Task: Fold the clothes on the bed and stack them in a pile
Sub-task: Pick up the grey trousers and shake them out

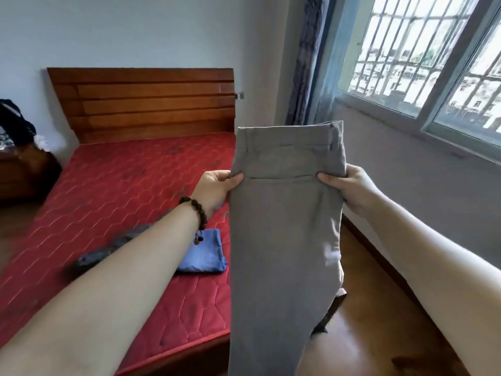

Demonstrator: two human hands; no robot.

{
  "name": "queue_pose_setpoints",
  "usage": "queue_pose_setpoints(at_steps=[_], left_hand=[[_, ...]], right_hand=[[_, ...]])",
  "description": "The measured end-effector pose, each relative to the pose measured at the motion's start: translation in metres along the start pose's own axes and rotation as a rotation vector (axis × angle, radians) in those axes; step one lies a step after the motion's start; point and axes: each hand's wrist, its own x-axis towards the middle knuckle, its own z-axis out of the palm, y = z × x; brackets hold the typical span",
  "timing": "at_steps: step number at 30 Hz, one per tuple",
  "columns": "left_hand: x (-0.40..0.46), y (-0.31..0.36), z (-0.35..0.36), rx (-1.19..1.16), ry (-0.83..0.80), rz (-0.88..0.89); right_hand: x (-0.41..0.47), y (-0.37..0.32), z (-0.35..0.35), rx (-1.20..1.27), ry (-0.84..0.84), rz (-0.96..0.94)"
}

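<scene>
I hold a pair of grey trousers (pixel 284 226) up in the air, waistband at the top, legs hanging down past the bed's edge. My left hand (pixel 217 188) pinches the left side just below the waistband. My right hand (pixel 349 188) pinches the right side at the same height. On the red mattress (pixel 116 191) lies a folded light-blue garment (pixel 206 253). A dark patterned garment (pixel 113 248) lies beside it, partly hidden behind my left forearm.
A wooden headboard (pixel 146 101) stands at the far end of the bed. A dark nightstand with a black bag (pixel 16 147) sits at the left. A barred window (pixel 423 55) and a curtain fill the right wall. Wooden floor (pixel 379 308) runs between bed and wall.
</scene>
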Motion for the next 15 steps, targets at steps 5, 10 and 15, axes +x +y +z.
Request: queue_pose_setpoints(at_steps=[5,10,15], left_hand=[[0.035,-0.065,0.021,0.029,0.117,-0.122],[0.062,-0.101,0.03,0.026,0.21,-0.146],[0.098,-0.117,0.018,0.052,0.266,-0.155]], right_hand=[[0.051,0.059,-0.028,-0.067,-0.105,0.096],[0.099,0.095,-0.038,-0.13,-0.157,0.12],[0.148,0.115,-0.025,-0.197,-0.165,0.111]])
